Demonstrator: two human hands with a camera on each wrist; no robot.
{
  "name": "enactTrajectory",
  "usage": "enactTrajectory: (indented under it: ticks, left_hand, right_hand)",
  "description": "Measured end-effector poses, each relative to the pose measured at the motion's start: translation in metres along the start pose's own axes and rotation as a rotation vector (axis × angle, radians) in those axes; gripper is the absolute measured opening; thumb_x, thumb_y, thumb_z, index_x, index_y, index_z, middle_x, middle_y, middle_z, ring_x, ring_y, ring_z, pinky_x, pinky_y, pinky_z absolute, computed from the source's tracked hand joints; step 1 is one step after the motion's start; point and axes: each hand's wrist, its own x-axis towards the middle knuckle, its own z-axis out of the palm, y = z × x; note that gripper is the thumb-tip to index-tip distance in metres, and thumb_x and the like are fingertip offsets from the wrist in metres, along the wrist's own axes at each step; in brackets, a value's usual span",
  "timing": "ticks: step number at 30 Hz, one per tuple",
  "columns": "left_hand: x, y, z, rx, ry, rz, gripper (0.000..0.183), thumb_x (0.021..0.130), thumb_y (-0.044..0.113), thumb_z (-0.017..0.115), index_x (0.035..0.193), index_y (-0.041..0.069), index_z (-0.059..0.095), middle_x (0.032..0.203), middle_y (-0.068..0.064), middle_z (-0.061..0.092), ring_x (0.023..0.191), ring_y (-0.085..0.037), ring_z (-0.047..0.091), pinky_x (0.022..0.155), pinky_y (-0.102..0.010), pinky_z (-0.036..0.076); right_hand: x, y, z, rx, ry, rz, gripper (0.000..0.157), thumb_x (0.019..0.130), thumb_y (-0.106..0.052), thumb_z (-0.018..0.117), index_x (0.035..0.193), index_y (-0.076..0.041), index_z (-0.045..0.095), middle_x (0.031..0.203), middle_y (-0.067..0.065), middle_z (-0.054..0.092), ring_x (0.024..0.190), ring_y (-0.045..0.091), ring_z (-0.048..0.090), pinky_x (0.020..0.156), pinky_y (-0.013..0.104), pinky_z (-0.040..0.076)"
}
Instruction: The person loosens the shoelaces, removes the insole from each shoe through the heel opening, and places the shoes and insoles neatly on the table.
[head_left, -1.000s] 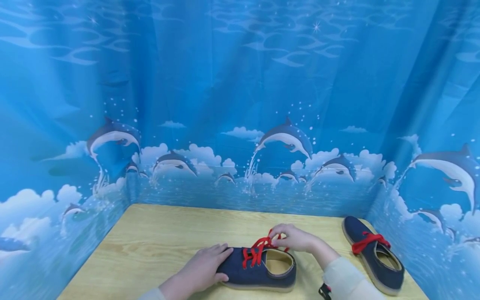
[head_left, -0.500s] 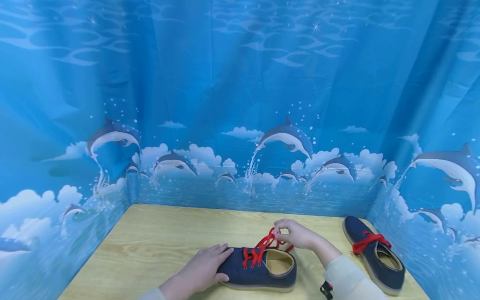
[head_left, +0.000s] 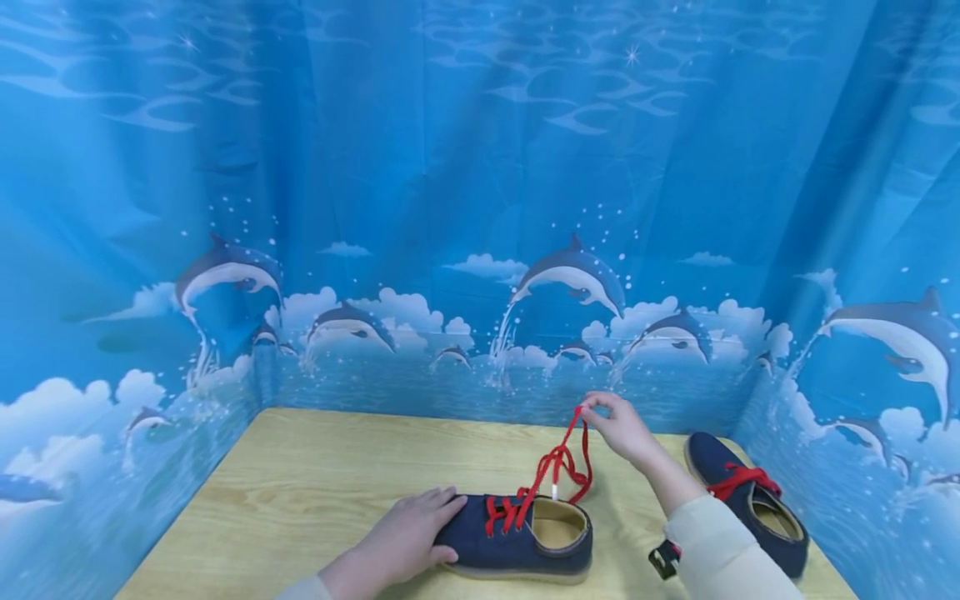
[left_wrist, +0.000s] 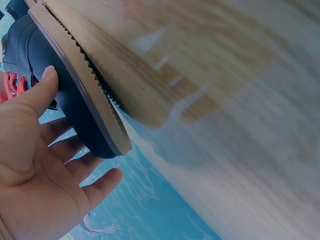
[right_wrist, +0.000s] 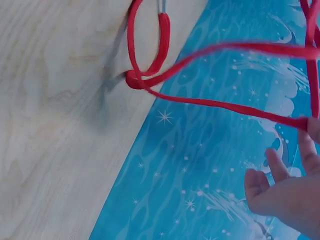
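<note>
A navy shoe [head_left: 480, 535] with red lacing and a tan lining lies on the wooden table, toe pointing left. My left hand [head_left: 405, 533] grips its toe, thumb on the near side and fingers across the far side. In the left wrist view, the thumb of that hand [left_wrist: 55, 165] presses the upper above the ribbed sole [left_wrist: 82, 75]. My right hand [head_left: 618, 427] pinches a red shoelace [head_left: 572, 423] between thumb and fingertips, raised behind the shoe. A lace end with a white tip [head_left: 554, 492] hangs over the shoe opening. The right wrist view shows the lace [right_wrist: 225, 104] running to the right hand [right_wrist: 285, 195].
A second navy shoe [head_left: 780, 542], its red lace tied, stands at the table's right side, partly behind the right sleeve [head_left: 720, 542]. Blue dolphin-printed curtains [head_left: 480, 208] enclose the wooden table [head_left: 315, 467] at the back and sides.
My right hand has moved up and away from the shoe, drawing the red lace out into a long raised loop. A white lace tip has come into sight. The left hand stays put.
</note>
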Motion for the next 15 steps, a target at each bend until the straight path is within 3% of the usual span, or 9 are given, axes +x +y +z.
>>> enactTrajectory:
  ticks: [6,15]
  left_hand:
    - [0.0,0.001,0.0,-0.004,-0.009,-0.006,0.074,0.088,0.056,0.067,0.152,0.025,0.046,0.155,-0.004,0.044,0.14,-0.029,0.044,0.109,-0.052,0.041]
    - [-0.001,0.001,0.0,-0.007,-0.007,-0.01,0.074,0.088,0.056,0.068,0.152,0.025,0.046,0.155,-0.004,0.044,0.14,-0.029,0.044,0.109,-0.052,0.041]
  right_hand:
    - [0.007,-0.004,-0.011,0.096,0.12,0.091,0.029,0.106,-0.025,0.052,0.11,0.002,0.062,0.153,0.028,0.037,0.145,0.047,0.023,0.113,0.064,0.028]
    - [0.009,-0.003,-0.009,0.103,0.168,0.105,0.032,0.105,-0.026,0.055,0.116,0.003,0.064,0.152,0.025,0.039,0.145,0.045,0.024,0.114,0.063,0.028]
